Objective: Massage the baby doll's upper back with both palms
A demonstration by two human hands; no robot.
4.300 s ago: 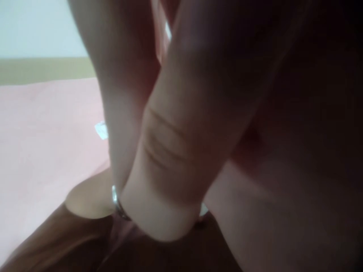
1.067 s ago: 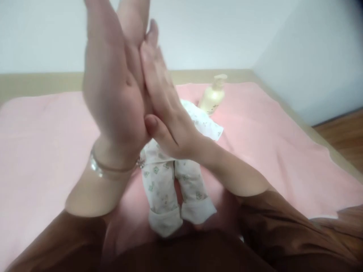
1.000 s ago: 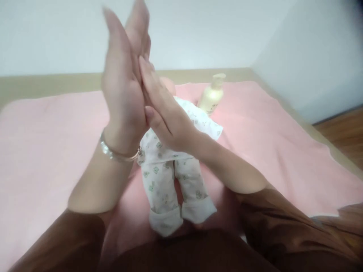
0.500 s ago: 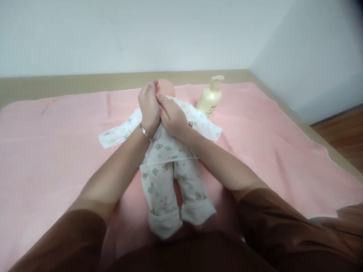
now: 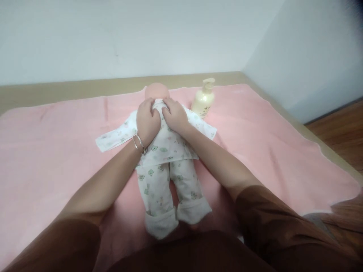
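A baby doll (image 5: 166,151) in a white printed top and cuffed trousers lies face down or with its face hidden, its bald head (image 5: 157,90) at the far end. My left hand (image 5: 148,120) rests on the left of its upper body near the shoulder, fingers stretched out. On the right shoulder lies my right hand (image 5: 175,114), its fingers likewise extended and its thumb apart. Both palms touch the cloth, with a narrow strip of the top showing between them. Neither hand grips anything visible.
A pale yellow pump bottle (image 5: 203,100) stands just right of the doll's shoulder. Under everything spreads a pink cloth (image 5: 56,151) over a tan surface (image 5: 85,86). White walls (image 5: 127,37) rise behind and at right; wooden flooring (image 5: 337,130) shows at far right.
My hands were cupped together above the doll's upper back or chest. They have parted and come down onto its two shoulders, uncovering the head. The view has shifted slightly.
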